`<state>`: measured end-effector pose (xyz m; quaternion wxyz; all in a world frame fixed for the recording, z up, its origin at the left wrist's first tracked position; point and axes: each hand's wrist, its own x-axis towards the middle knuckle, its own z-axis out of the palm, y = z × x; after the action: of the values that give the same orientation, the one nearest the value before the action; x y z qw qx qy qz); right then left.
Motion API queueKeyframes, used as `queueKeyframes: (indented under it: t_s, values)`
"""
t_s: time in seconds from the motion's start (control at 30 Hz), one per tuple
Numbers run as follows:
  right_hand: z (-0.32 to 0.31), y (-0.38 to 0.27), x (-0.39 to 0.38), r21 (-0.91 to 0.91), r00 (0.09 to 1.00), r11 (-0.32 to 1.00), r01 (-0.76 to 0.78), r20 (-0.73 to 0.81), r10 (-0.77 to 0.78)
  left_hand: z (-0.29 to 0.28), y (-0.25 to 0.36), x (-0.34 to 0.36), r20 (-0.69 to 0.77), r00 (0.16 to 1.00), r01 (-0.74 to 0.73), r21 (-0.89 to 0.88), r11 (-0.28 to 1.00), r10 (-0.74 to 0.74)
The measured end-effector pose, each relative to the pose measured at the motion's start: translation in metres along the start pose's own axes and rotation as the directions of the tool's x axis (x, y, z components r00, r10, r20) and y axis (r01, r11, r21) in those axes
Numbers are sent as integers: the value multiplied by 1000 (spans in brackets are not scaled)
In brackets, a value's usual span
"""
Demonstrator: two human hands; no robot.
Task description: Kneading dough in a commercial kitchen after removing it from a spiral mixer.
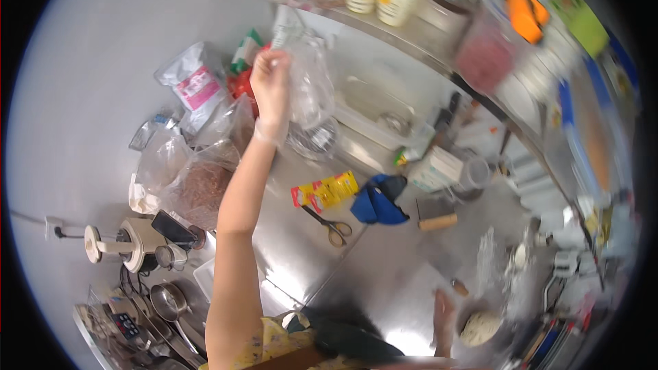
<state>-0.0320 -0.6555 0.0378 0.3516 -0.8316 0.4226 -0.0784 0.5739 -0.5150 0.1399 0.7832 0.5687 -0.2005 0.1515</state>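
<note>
Up at twelve o'clock my left hand pinches a clear plastic bag, hanging lengthwise toward the desk; right hand, far off at five o'clock, grip unclear.

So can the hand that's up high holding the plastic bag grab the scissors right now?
Probably not straight away. The left hand is raised and already pinching the clear plastic bag, so it's busy. The scissors lie uncovered on the steel counter with nothing on top, so the way looks free once the bag is let go.
</note>
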Motion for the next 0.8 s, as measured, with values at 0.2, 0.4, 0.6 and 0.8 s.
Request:
queueKeyframes:
  t_s: [0.2, 0.4, 0.6, 0.8]
  values:
    - [-37, -132, 73, 264, 847, 813, 519, -288, -447, 77, 91, -192, 594, 787, 263, -76, 962, -168]
    - [-79, -123, 78, -254, 662, 674, 693, -144, -735, 117, 172, -285, 894, 415, 97, 141, 985, -169]
    - [-134, -11, 10, 558, 961, 782, 277, -177, -215, 122, 157, -356, 1000, -4, -589, 12, 808, -18]
    - [-181, 76, -47, 871, 993, 478, -114, 86, 80, 172, 155, -452, 862, 448, -595, 485, 640, -237]
